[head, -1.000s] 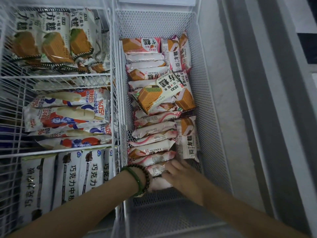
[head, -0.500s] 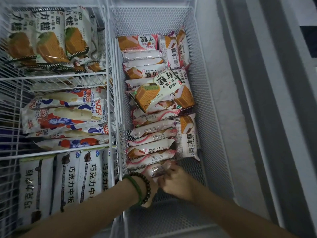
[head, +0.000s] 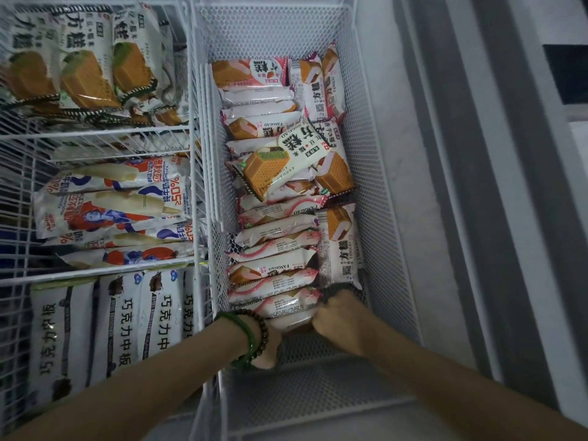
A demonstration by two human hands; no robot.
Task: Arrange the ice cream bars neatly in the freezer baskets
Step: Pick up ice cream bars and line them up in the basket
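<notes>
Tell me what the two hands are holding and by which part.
Both hold the nearest pink-wrapped bar in the mesh basket: the right hand grips its right end; the left hand is at its left end, fingers hidden.

My basket (head: 378, 173) is white perforated metal mesh, matt. The bar wrappers (head: 273, 268) are glossy plastic film, crinkled. On my wrist, a smooth green bangle (head: 246, 337) and dark, wood-like beads (head: 262, 332).
</notes>
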